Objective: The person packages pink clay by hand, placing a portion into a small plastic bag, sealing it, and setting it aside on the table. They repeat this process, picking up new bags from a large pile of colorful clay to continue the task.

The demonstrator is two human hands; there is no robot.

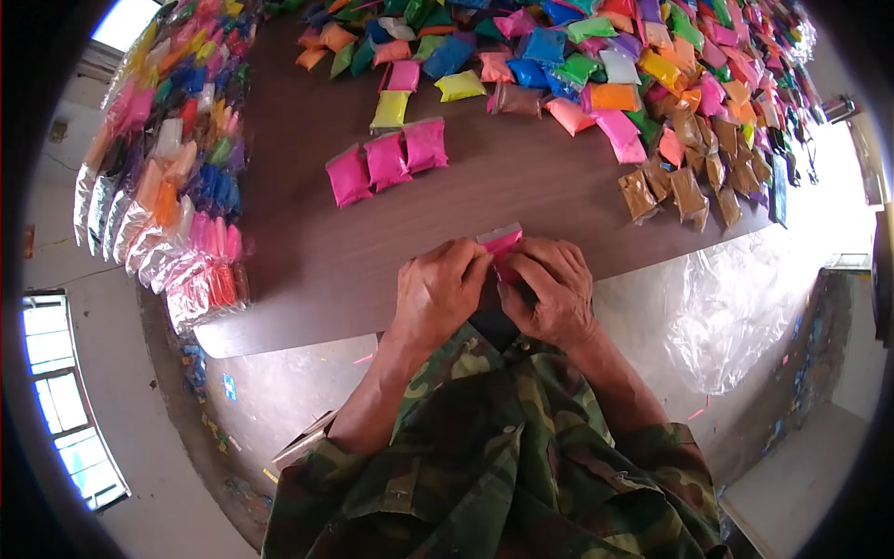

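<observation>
Between my two hands, close to the table's near edge, is a small pink packet (503,242) with a clear strip along its top. My left hand (440,287) pinches its left side, fingers bent inward. On the other side my right hand (551,287) grips it with thumb and curled fingers; part of the packet is hidden behind them. Farther up the table lie three magenta packets (387,162) side by side in a slanted row. Just beyond them are a yellow packet (390,110) and a pink packet (402,74).
A large heap of colourful packets (577,70) covers the table's far side. Brown packets (689,197) lie at the right. Stacked clear bags of coloured packets (186,205) line the left edge of the brown table (298,270). A clear plastic bag (731,317) hangs at the right.
</observation>
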